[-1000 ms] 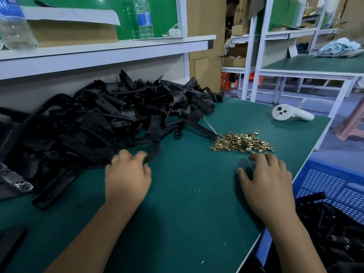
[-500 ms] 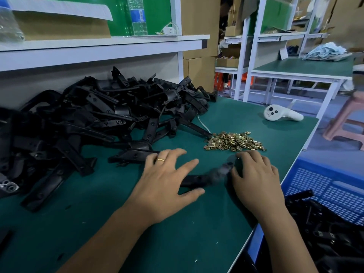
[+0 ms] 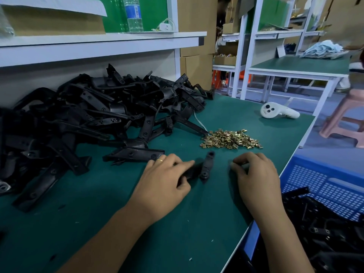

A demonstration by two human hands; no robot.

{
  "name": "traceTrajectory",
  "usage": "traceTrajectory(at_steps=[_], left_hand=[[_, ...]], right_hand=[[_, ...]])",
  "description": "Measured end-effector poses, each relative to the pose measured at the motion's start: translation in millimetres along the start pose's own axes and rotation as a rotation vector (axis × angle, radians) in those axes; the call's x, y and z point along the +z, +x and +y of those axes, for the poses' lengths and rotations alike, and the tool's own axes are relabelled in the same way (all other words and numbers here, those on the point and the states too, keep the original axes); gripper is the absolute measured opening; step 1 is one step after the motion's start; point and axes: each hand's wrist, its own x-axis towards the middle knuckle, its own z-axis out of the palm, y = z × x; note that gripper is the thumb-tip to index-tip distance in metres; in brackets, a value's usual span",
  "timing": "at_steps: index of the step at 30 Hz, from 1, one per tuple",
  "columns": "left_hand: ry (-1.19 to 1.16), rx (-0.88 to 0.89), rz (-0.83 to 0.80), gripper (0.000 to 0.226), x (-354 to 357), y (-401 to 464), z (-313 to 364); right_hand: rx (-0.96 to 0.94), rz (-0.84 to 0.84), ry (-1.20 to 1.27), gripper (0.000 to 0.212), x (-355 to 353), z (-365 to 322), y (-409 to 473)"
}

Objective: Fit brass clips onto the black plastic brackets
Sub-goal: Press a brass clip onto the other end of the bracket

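A big heap of black plastic brackets fills the left of the green mat. Right of it lies a small pile of brass clips. My left hand grips one black bracket between fingers and thumb in front of the clips; the bracket's free end sticks out to the right. My right hand rests on the mat just right of that bracket, apart from it, fingers curled under. Whether those fingers pinch a clip is hidden.
A white handheld controller lies at the far right of the mat. A blue crate holding black brackets sits below the table's right edge. A white shelf overhangs the heap. A pink stool stands beyond.
My left hand left the heap and drew one bracket to the middle of the mat. My right hand came back from the clips, touched the bracket's end, then moved slightly right.
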Motion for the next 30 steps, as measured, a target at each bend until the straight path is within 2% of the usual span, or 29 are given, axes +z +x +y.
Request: traceTrajectory(at_steps=[4,9,13,17,21,23,26,30], left_hand=[[-0.025,-0.123,0.043,0.056,0,2,-3],[-0.074,-0.103,0.017,0.052,3,3,-7],[-0.100,-0.124,0.035,0.051,4,4,-9],[-0.113,-0.187,0.070,0.050,2,5,-6],[-0.111,-0.153,0.120,0.039,-4,0,-1],[-0.128,-0.122,0.105,0.036,-6,-2,0],[-0.166,-0.095,0.086,0.033,-10,-2,2],[-0.192,-0.066,0.122,0.044,-11,-3,1]], right_hand=[[-0.124,-0.094,0.033,0.015,0,-3,-3],[-0.147,-0.119,0.102,0.015,3,-1,-2],[-0.226,-0.189,-0.005,0.014,3,-1,-5],[-0.188,-0.206,-0.036,0.006,2,-1,-5],[-0.197,-0.209,0.013,0.013,-3,-3,-9],[-0.192,-0.218,0.141,0.015,-4,-5,-12],[-0.084,-0.213,0.492,0.012,-6,-9,-12],[0.061,-0.222,0.944,0.006,-8,-18,-12]])
